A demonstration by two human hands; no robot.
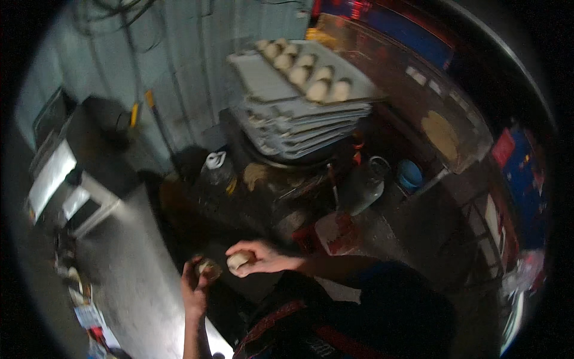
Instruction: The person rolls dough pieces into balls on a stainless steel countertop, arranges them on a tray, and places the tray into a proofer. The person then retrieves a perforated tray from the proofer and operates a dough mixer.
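Observation:
My left hand (197,285) is closed around a pale, rounded thing (209,270), perhaps a dough ball; its fingers and shadow hide part of it. Just to the right, my right hand (258,259) grips a cream-coloured dough ball (240,261), its fingers curled over the top and bottom. The two hands are apart, over the dark floor beside the metal table. Farther ahead, several pale dough balls (298,75) stand in rows on a grey metal tray (354,74), which tops a stack of similar trays (309,130).
A metal table (134,251) runs along my left. Ahead on the floor are a large clear plastic bottle (363,188), a blue bucket (409,174) and a red and whitish container (336,233). Long-handled tools with yellow grips (150,99) lean against the corrugated wall (188,54).

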